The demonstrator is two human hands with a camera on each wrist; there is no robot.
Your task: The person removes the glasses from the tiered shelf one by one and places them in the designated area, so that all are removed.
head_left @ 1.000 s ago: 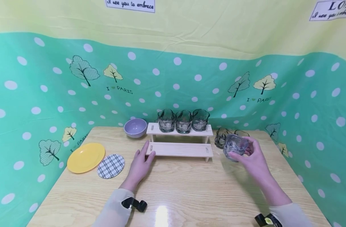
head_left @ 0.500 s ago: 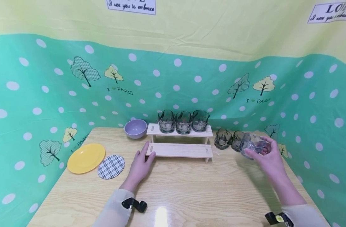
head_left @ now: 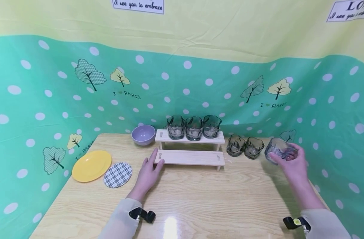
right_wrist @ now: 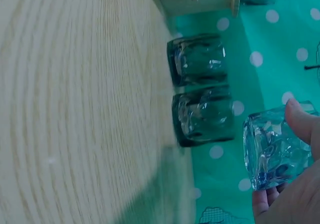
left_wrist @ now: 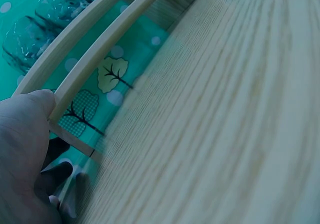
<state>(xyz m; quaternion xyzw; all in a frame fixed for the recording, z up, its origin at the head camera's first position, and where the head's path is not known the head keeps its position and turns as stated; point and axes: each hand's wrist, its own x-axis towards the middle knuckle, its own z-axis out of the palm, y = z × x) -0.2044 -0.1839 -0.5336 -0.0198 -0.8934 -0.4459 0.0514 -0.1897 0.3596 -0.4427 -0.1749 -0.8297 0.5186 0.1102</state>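
My right hand holds a clear bluish glass tumbler above the table at the right, thumb on the near side and fingers on the far side. In the right wrist view the tumbler is well clear of the wood. To its left, two grey glass tumblers, one and another, stand upright on the table. My left hand grips the left end of the two-tier wooden shelf's lower board, its thumb at the front edge. Three grey tumblers stand on the upper board.
A purple bowl stands left of the shelf at the back. Farther left lie a yellow plate and a round checked coaster. A green dotted cloth hangs behind and beside the wooden table.
My right hand has moved to the right with the tumbler, past the two standing tumblers, which now show fully. The tumbler has turned more upright. My left hand stays at the shelf.
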